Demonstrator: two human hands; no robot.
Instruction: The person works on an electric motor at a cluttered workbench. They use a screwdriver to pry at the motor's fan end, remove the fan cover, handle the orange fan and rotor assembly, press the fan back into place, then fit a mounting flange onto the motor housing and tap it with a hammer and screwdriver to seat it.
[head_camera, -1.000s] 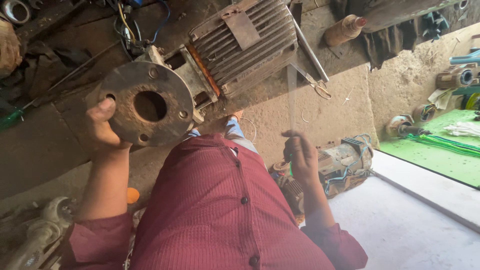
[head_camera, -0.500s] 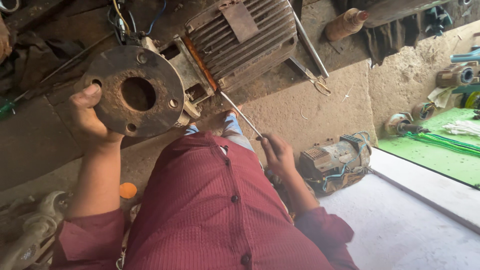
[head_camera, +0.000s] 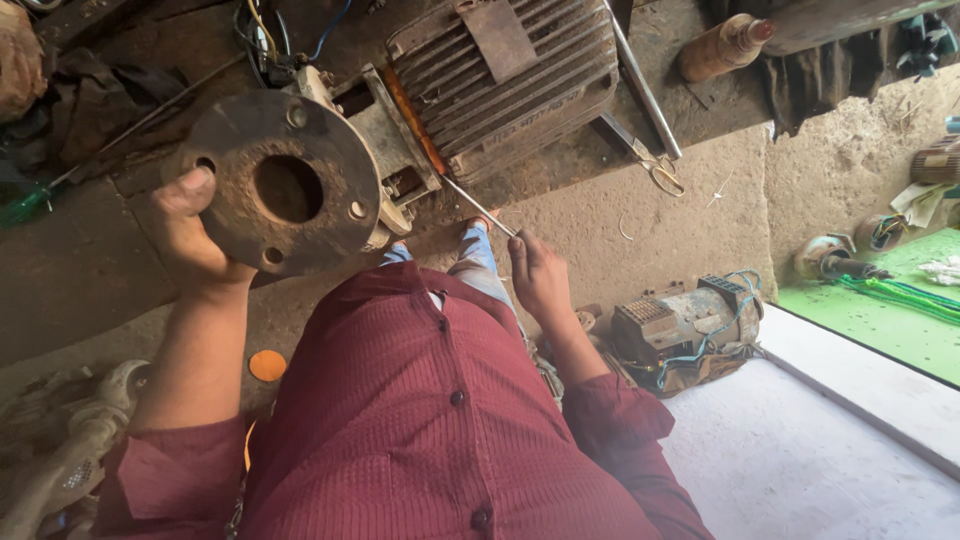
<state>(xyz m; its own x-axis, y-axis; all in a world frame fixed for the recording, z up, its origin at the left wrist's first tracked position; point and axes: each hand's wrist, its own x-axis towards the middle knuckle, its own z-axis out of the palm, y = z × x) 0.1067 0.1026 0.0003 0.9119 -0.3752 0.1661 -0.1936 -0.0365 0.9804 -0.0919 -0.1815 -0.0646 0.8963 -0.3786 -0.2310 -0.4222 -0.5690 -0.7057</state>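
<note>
Left hand (head_camera: 190, 235) gripping rusty round flange (head_camera: 285, 185), right hand (head_camera: 538, 275) holding thin rod (head_camera: 478, 208)

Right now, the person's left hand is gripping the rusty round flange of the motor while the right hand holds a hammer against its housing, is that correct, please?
Not quite. In the head view the left hand does grip the rusty round flange of the motor, but the right hand holds a thin metal rod, not a hammer, its tip set against the housing near the flange.
</note>
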